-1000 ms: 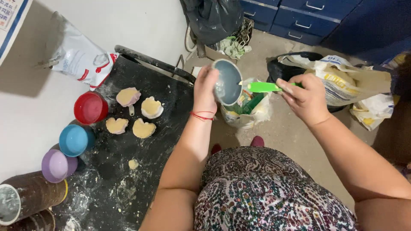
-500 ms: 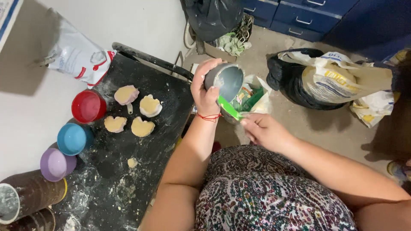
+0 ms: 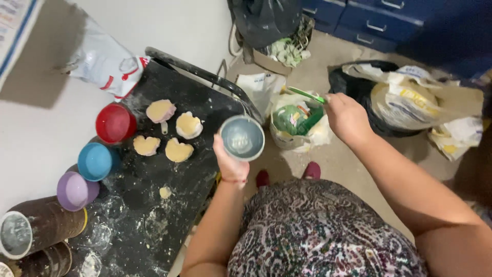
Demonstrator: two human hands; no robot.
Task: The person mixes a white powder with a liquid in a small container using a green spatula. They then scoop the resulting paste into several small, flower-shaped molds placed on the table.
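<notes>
Left hand (image 3: 230, 164) fingers grip a grey cup (image 3: 242, 137) beside the floured tabletop (image 3: 169, 205), right hand (image 3: 347, 117) closed on a green spatula (image 3: 306, 94) at 2 o'clock; four dough pieces (image 3: 169, 134) lie shaped at 9 o'clock, cup apparently scraped clean.

Dough pieces (image 3: 169, 134) left of cup (image 3: 242, 137)

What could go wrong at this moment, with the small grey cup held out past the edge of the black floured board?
1. The small grey cup sits in the left hand beyond the black floured board, over the floor; a slip would likely drop it there.
2. The right hand holds the green flat tool above the open rubbish bag; it might fall in.
3. The four pale dough pieces lie uncovered near that elbow's path and could get knocked.
</notes>
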